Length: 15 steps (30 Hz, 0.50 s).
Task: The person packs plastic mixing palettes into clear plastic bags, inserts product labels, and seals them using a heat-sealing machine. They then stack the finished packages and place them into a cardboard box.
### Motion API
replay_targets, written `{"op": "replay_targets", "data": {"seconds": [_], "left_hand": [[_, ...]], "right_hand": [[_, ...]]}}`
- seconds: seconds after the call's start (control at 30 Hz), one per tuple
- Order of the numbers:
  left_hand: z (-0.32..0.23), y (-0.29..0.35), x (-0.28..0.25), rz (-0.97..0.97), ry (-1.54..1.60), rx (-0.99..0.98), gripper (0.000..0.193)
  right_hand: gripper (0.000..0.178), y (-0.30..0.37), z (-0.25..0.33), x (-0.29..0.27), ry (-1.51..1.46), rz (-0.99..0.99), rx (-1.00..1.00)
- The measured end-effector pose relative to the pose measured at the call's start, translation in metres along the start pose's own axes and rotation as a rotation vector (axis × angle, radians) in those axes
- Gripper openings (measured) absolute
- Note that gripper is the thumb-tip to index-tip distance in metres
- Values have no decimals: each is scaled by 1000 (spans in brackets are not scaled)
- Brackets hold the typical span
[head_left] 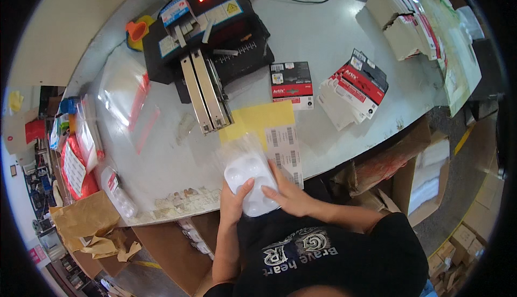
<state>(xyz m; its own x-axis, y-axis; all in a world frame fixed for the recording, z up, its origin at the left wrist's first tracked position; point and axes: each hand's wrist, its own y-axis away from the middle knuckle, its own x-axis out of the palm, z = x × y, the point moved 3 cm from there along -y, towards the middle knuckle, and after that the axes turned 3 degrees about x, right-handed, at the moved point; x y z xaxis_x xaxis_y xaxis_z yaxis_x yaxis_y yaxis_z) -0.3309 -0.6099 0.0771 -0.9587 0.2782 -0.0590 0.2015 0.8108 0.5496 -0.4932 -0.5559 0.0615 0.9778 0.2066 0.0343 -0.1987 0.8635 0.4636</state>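
A white plastic palette with round wells (250,176) is held at the table's front edge, in front of my body. Clear film of a plastic bag (237,149) shows around its far end. My left hand (232,203) grips the palette's left side, thumb on top. On its right side my right hand (288,193) grips it, thumb also lying over the top face. Just beyond the palette lie a yellow sheet (258,119) and a sheet of barcode stickers (285,149). A black electric stapling machine (226,39) with a long metal rail stands farther back.
A single red-and-black header card (292,84) and a fanned stack of cards (355,90) lie right of the machine. Clear bags (126,87) lie to the left, near a bagged palette (119,195). Open cardboard boxes (414,168) stand below the table's right edge.
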Motion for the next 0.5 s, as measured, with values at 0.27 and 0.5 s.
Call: {"op": "replay_targets", "data": {"seconds": [0.27,0.5], "left_hand": [[17,-7,-2,-3,164,66,58],[19,-10,-1,63,211,144,58]], "right_hand": [[83,2,-9,6,183,-56,-168],[84,1,-24,20,140,-186,-133]]}}
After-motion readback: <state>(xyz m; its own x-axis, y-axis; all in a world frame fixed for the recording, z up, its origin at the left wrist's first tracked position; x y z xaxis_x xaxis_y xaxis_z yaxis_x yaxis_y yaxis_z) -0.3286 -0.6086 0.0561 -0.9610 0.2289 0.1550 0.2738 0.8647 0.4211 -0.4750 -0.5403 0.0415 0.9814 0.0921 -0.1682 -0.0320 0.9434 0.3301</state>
